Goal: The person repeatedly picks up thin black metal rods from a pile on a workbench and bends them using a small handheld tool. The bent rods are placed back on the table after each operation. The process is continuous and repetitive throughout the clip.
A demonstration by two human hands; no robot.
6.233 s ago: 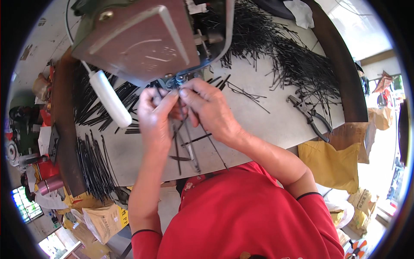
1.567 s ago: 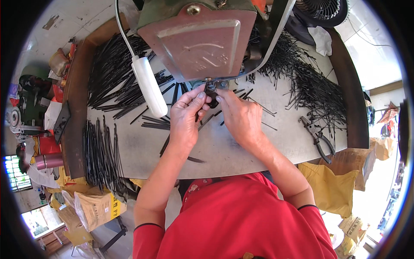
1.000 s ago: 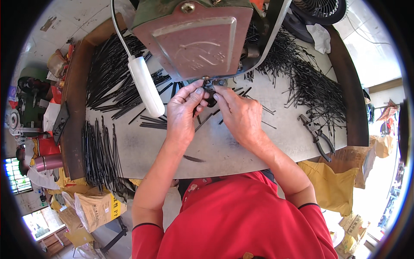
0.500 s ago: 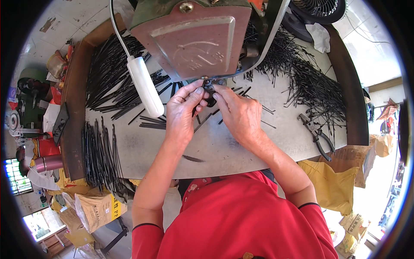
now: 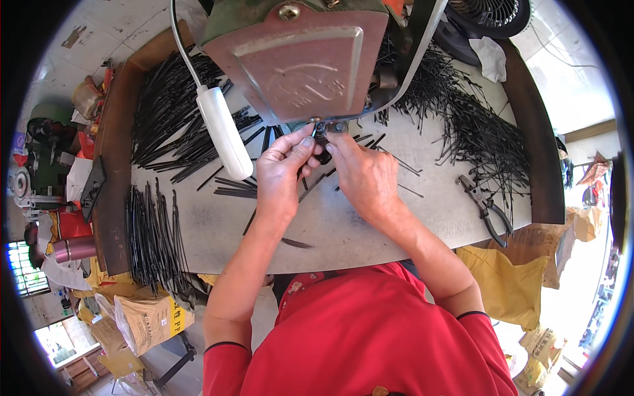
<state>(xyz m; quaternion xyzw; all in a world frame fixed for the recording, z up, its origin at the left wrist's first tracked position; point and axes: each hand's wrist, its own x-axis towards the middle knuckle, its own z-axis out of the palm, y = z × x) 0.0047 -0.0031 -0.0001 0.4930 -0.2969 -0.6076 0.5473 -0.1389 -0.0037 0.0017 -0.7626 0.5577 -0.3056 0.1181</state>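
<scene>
Both my hands meet under the front of a green and reddish-brown machine (image 5: 297,66), at its small dark metal working head (image 5: 321,132). My left hand (image 5: 281,175) is closed, thumb and forefinger pinched on a thin dark rod, most of it hidden by the fingers. A black strip end (image 5: 249,222) shows beside my left wrist; whether it belongs to that rod I cannot tell. My right hand (image 5: 366,175) is curled, fingertips against the right side of the working head. What its fingers grip is hidden.
Black strips (image 5: 175,112) are heaped at the left, with a bundle (image 5: 155,237) nearer me. Thin black wire-like pieces (image 5: 475,125) pile up at the right, near pliers (image 5: 485,210). A white cylindrical lamp (image 5: 224,135) hangs left of my hands. Wooden boards (image 5: 112,171) edge the table (image 5: 370,241).
Both hands stay at the working head, with small finger shifts. A black strip end now shows beside my left wrist. My right hand has turned slightly inward.
</scene>
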